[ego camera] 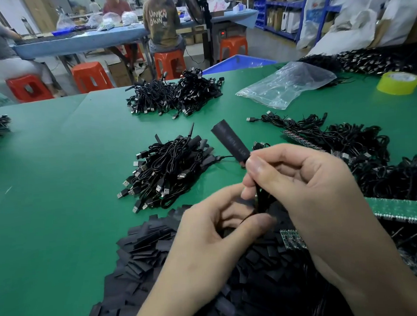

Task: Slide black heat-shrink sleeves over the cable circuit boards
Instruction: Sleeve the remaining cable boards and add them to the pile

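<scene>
Head view: we see both hands raised above the near edge of the green surface [59, 189]. Our right hand [300, 184] has its fingers clamped on the lower end of a black sleeve [229, 141], which juts up, tilted toward the far left. Just below, our left hand [216, 232] pinches a thin cable [247, 217] between thumb and forefinger. A pile of loose sleeves [145, 253] lies at the near edge. One cable bundle [167, 169] lies mid-surface, and a board strip [403, 210] lies toward the right edge.
</scene>
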